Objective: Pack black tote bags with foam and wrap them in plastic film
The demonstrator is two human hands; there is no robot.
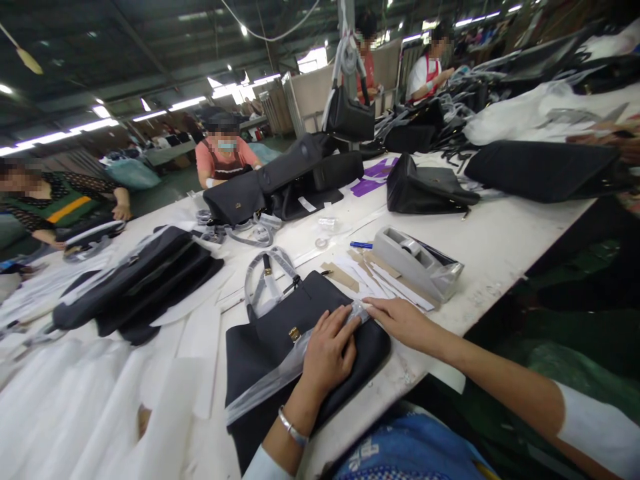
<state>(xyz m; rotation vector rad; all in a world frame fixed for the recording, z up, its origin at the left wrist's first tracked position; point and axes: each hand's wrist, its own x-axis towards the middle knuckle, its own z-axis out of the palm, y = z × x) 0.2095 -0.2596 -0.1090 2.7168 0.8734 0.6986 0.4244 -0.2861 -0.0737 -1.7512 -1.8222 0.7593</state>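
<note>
The left hand (pixel 330 350) is lying flat over the strip (pixel 273 382), which is running across the bag (pixel 260 341) toward the right hand (pixel 403 323) pinching its end.

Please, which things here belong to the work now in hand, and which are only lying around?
In the work, it seems:
black handbag
clear plastic strip across it, under the left hand
probably the grey tape dispenser

Apparently just lying about:
purple pieces
small blue object

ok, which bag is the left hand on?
The nearest black bag, at the table's near edge, with a clear strip across it; the other bags lie farther off.
</note>
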